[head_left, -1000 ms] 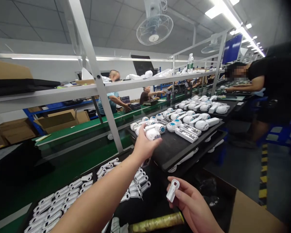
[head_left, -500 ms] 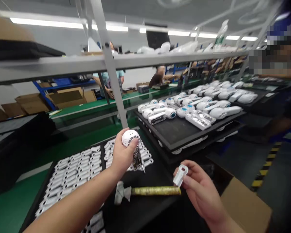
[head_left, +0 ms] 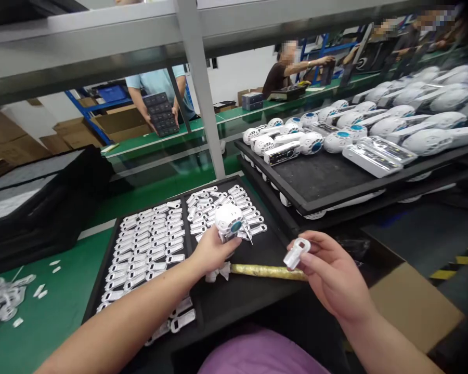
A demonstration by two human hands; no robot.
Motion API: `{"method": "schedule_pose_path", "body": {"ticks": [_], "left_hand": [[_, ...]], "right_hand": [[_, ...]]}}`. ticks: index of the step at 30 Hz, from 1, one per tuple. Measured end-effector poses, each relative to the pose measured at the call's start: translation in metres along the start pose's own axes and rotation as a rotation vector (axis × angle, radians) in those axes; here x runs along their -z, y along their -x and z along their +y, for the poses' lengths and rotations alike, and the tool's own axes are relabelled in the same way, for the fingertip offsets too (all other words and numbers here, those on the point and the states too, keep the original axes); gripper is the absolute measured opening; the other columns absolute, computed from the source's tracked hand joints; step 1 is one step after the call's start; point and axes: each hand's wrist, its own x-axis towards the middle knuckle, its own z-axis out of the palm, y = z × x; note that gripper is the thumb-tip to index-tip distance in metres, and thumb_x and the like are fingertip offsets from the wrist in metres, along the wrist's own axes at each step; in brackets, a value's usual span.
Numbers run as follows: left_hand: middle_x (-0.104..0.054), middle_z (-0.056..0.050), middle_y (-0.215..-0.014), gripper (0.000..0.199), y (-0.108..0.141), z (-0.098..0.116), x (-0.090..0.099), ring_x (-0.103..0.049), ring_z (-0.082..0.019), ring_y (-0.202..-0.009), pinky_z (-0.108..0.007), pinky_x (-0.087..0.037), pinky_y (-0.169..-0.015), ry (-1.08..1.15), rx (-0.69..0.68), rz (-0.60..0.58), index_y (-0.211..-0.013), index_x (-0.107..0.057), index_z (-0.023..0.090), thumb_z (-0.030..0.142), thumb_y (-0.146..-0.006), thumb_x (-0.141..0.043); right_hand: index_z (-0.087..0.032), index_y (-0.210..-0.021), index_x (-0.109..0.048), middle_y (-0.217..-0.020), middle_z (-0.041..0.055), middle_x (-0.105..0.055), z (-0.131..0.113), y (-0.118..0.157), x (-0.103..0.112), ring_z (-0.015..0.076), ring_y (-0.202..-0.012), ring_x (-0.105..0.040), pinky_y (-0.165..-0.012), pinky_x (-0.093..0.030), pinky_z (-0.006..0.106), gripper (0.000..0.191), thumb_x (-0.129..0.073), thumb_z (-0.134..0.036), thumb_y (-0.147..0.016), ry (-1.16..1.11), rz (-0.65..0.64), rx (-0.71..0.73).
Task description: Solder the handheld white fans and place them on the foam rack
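Observation:
My left hand (head_left: 212, 253) is closed around a white handheld fan (head_left: 228, 215), whose round vented head with a blue disc points up. The handle is mostly hidden by my fingers. Beside it a thin pointed metal tip (head_left: 248, 234) sticks out; I cannot tell whether my hand grips it. To the right, my right hand (head_left: 331, 272) pinches a small white plastic cover (head_left: 296, 253) with a ringed end and a square opening. Beneath both hands lies a black tray (head_left: 234, 304) with rows of similar white covers (head_left: 156, 252).
A yellow taped stick (head_left: 267, 270) lies across the tray. At right, stacked black trays (head_left: 308, 200) carry several white fans (head_left: 425, 143). Loose white pieces (head_left: 3, 298) sit on the green bench (head_left: 58, 332). A metal post (head_left: 206, 98) rises ahead. Two co-workers work beyond; one holds a dark box (head_left: 161, 114).
My view has tipped downward. The fan has turned in my left hand, showing its blue disc and less of its handle. My right hand still holds the cover. A co-worker now holds a dark box.

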Motion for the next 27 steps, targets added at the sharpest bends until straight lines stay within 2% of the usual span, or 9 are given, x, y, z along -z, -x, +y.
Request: {"method": "schedule_pose_path", "body": {"ticks": [3, 5, 7, 9, 13, 17, 24, 27], "left_hand": [[-0.065, -0.011, -0.125, 0.060, -0.005, 0.016, 0.003, -0.061, -0.031, -0.117, -0.047, -0.044, -0.106, 0.085, 0.044, -0.024, -0.133, -0.051, 0.019, 0.033, -0.079, -0.074], [-0.065, -0.010, -0.122, 0.072, -0.007, 0.027, 0.005, -0.067, -0.030, -0.104, -0.048, -0.052, -0.094, 0.250, 0.173, -0.114, -0.141, -0.040, 0.022, 0.027, -0.077, -0.072], [-0.066, -0.010, -0.115, 0.069, -0.005, 0.035, 0.005, -0.070, -0.026, -0.085, -0.045, -0.058, -0.078, 0.435, 0.266, -0.212, -0.141, -0.039, 0.023, 0.024, -0.078, -0.069], [-0.066, -0.010, -0.116, 0.062, 0.000, 0.039, 0.004, -0.069, -0.023, -0.079, -0.040, -0.058, -0.072, 0.572, 0.240, -0.253, -0.137, -0.042, 0.022, 0.026, -0.081, -0.069], [-0.063, -0.011, -0.129, 0.056, 0.016, 0.035, 0.001, -0.067, -0.024, -0.104, -0.037, -0.056, -0.088, 0.691, 0.136, -0.232, -0.138, -0.047, 0.024, 0.031, -0.087, -0.070], [-0.058, -0.008, -0.142, 0.061, 0.032, 0.027, -0.001, -0.056, -0.027, -0.128, -0.040, -0.051, -0.103, 0.638, 0.119, -0.136, -0.144, -0.044, 0.030, 0.034, -0.089, -0.070], [-0.048, -0.007, -0.153, 0.064, 0.047, 0.022, 0.000, -0.045, -0.027, -0.141, -0.042, -0.037, -0.118, 0.388, 0.080, -0.027, -0.149, -0.043, 0.031, 0.038, -0.091, -0.068], [-0.046, -0.007, -0.154, 0.072, 0.054, 0.024, -0.001, -0.047, -0.027, -0.139, -0.040, -0.042, -0.114, 0.427, 0.096, -0.041, -0.151, -0.039, 0.033, 0.034, -0.086, -0.072]], "right_hand": [[-0.021, -0.098, -0.067, -0.083, 0.0018, -0.070, 0.005, -0.006, -0.019, 0.0140, -0.069, -0.066, -0.060, -0.057, 0.025, 0.034, -0.086, -0.030, -0.072, 0.047, -0.030, -0.047], [-0.019, -0.099, -0.066, -0.082, 0.0012, -0.069, 0.007, -0.011, -0.033, 0.0131, -0.066, -0.065, -0.060, -0.056, 0.025, 0.035, -0.085, -0.031, -0.072, 0.062, -0.067, -0.064], [-0.019, -0.100, -0.064, -0.080, 0.0002, -0.069, 0.008, -0.016, -0.045, 0.0127, -0.063, -0.065, -0.059, -0.056, 0.026, 0.036, -0.083, -0.031, -0.071, 0.071, -0.097, -0.078], [-0.018, -0.101, -0.065, -0.078, -0.0006, -0.068, 0.009, -0.019, -0.054, 0.0131, -0.062, -0.065, -0.059, -0.057, 0.028, 0.039, -0.083, -0.032, -0.070, 0.076, -0.101, -0.097], [-0.016, -0.101, -0.068, -0.080, 0.0005, -0.067, 0.016, -0.021, -0.065, 0.0150, -0.070, -0.066, -0.064, -0.060, 0.029, 0.043, -0.085, -0.030, -0.065, 0.066, -0.093, -0.122], [-0.016, -0.103, -0.067, -0.079, -0.0002, -0.067, 0.024, -0.019, -0.070, 0.0152, -0.068, -0.067, -0.066, -0.062, 0.032, 0.046, -0.087, -0.032, -0.064, 0.084, -0.099, -0.159], [-0.016, -0.094, -0.069, -0.080, 0.0020, -0.070, 0.028, -0.013, -0.079, 0.0179, -0.073, -0.069, -0.066, -0.063, 0.032, 0.045, -0.091, -0.031, -0.058, 0.069, -0.083, -0.233], [-0.016, -0.096, -0.071, -0.083, 0.0035, -0.071, 0.034, -0.010, -0.083, 0.0191, -0.073, -0.070, -0.067, -0.063, 0.034, 0.043, -0.089, -0.033, -0.061, 0.096, -0.089, -0.248]]}}
